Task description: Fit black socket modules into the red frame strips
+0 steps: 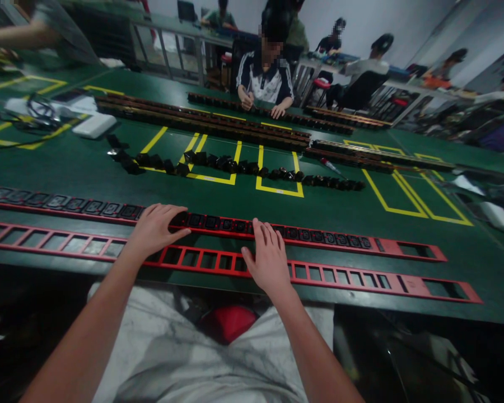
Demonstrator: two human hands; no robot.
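Two long red strips lie side by side across the green table. The farther red strip [386, 246] has a row of black square inserts [212, 223] in its slots. Nearer to me, the other red strip [420, 286] shows open rectangular slots. My left hand [154, 232] rests over the farther strip, thumb and fingers apart, with nothing visible in it. Farther right, my right hand [269, 254] reaches over the nearer strip, its fingertips on the farther one. Its fingers are stretched out and no held thing shows.
A loose row of small black parts [239, 166] lies beyond the strips, near a screwdriver [331, 165]. Long dark strips [205, 120] are stacked farther back. A person [265, 78] sits across the table. At the left are cables [42, 109] and a white box [94, 125].
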